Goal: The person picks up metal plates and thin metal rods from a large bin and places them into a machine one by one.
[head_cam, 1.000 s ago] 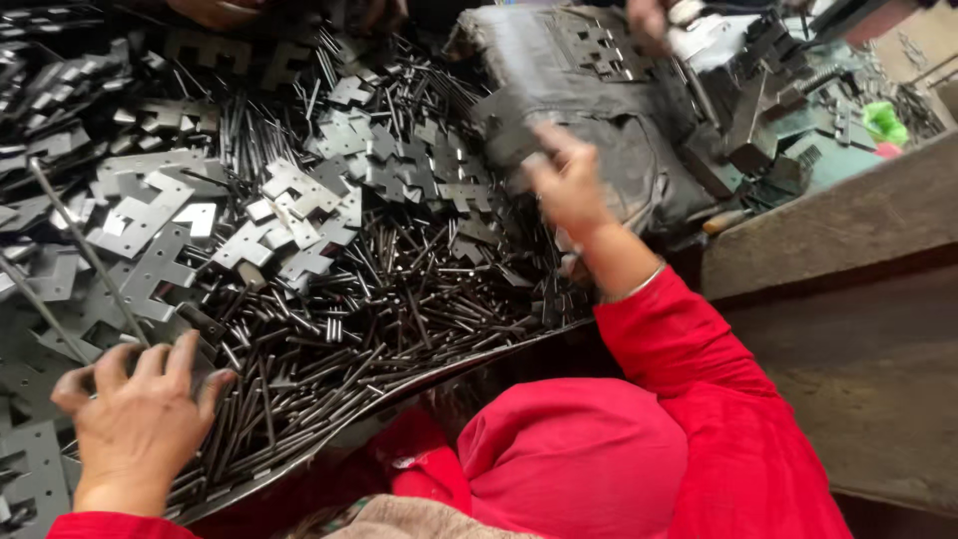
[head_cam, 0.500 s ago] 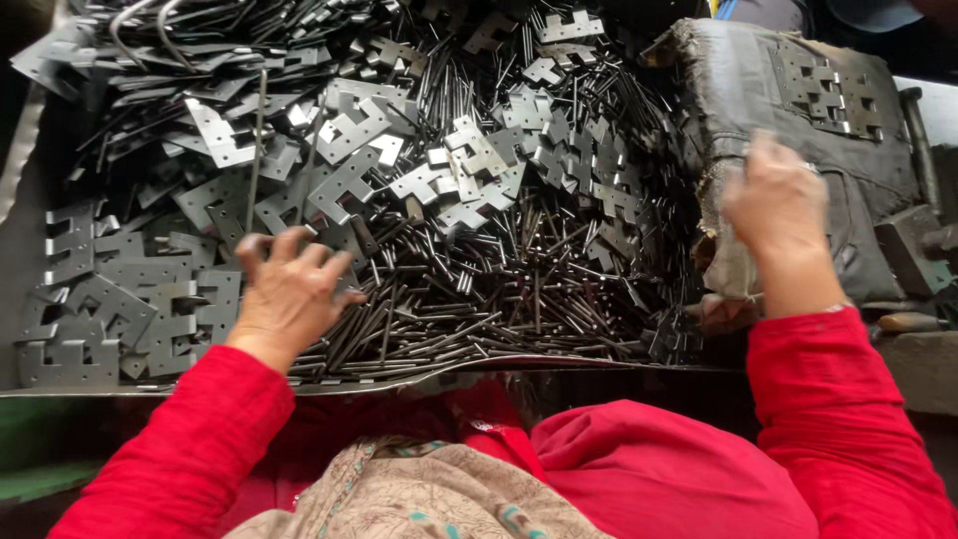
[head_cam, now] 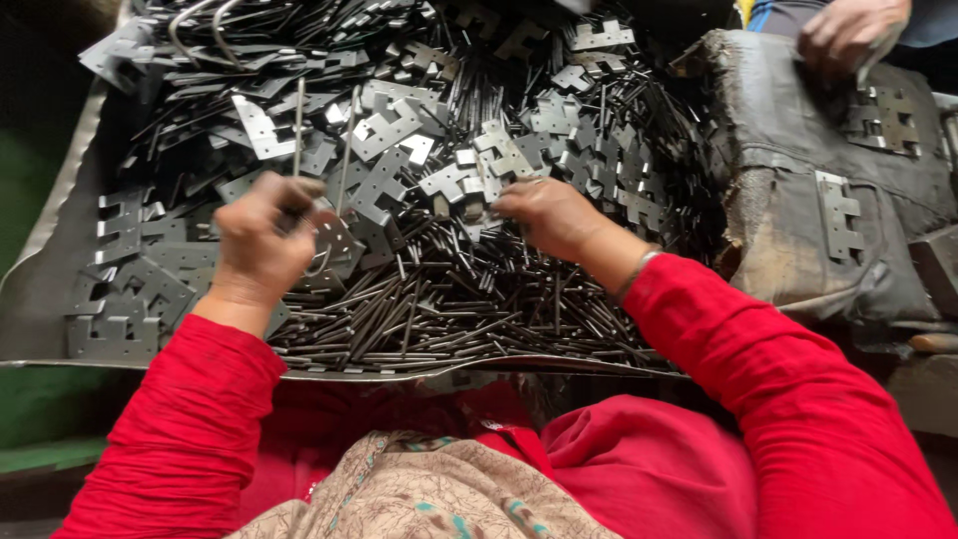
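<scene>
Gripping a thin metal pin upright, left hand fingers closed around it; right hand curled on the hinge plates, grasp unclear. Risk: sharp stamped edges under the fingertips could nick skin. Surface: dented metal tray, dim workshop; another person's hand beyond.

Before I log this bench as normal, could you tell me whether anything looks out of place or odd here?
Mostly not: the tray holds a jumbled heap of pins and hinge plates, which both hands are sorting through. The only strays are a few hinge plates lying outside the tray on the worn grey pad to the right.
</scene>
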